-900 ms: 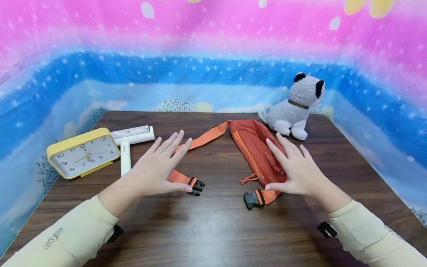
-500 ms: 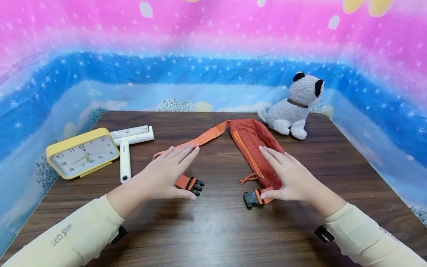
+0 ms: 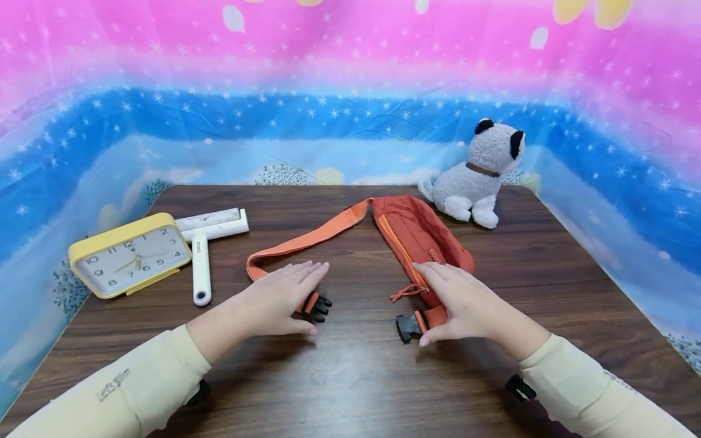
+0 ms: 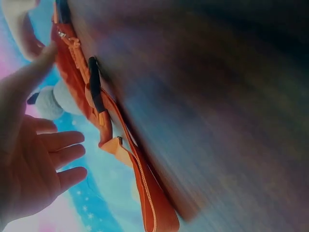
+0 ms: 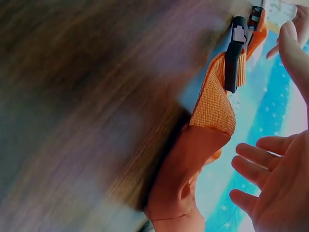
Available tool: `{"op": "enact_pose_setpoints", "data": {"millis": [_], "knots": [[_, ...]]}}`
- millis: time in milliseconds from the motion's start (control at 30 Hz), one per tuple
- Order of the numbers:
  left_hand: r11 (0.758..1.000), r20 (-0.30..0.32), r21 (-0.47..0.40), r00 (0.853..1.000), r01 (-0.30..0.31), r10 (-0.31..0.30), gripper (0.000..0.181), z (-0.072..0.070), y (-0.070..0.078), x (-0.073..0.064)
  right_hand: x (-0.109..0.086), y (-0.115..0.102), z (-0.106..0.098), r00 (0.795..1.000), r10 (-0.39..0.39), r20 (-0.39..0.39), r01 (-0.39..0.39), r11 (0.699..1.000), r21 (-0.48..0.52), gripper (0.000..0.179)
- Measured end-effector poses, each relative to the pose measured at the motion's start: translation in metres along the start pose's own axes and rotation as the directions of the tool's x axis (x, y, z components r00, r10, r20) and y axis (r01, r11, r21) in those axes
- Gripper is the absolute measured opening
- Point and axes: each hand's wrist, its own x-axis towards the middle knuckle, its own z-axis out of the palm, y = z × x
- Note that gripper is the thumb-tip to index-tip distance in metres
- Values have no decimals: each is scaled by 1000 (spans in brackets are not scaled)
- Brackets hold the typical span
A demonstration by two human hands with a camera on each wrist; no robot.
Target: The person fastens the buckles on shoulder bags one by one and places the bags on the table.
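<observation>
A rust-red waist bag [image 3: 402, 225] lies on the table, its orange strap [image 3: 306, 239] looping out to the left with the two buckle ends apart. My left hand [image 3: 276, 301] hovers, fingers straight, over the strap end beside the black prong buckle [image 3: 317, 308]. Over the bag's near end is my right hand [image 3: 465, 301], fingers extended, close to the black socket buckle [image 3: 408, 328]. In the left wrist view the left palm [image 4: 34, 169] is bare, with a gap to the bag. The right wrist view likewise has the right palm [image 5: 285, 188] holding nothing, apart from the bag.
A yellow alarm clock [image 3: 130, 255] stands at the table's left. Behind and beside it are a white T-shaped tool [image 3: 201, 267] and its white head [image 3: 219, 224]. A grey plush dog [image 3: 473, 176] sits at the back right. A patterned cloth [image 3: 306, 121] surrounds the table.
Both hands have come lower and nearer to the person, the right one also shifting left. More of the strap and bag shows now. The bag has stayed in place.
</observation>
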Motion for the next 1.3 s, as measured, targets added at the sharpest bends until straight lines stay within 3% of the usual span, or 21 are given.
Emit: {"op": "enact_pose_setpoints", "data": {"millis": [367,633,767,1067,1300], "knots": [[995,-10,85,999,-50,51,66,5,-6,3,7,-4,7,997,-77,19,77,997,0,98],[998,24,56,999,-24,23,55,7,-5,4,8,-4,9,992,-121,28,122,993,-5,85],[998,20,58,999,-29,28,50,9,-6,4,9,-3,11,991,-126,54,127,992,-25,84],[998,20,53,999,-44,43,40,11,-8,9,10,-3,13,986,-152,76,154,988,-32,63],[999,62,40,998,-35,32,31,11,-8,14,9,-2,12,984,-155,90,160,986,-51,58]]}}
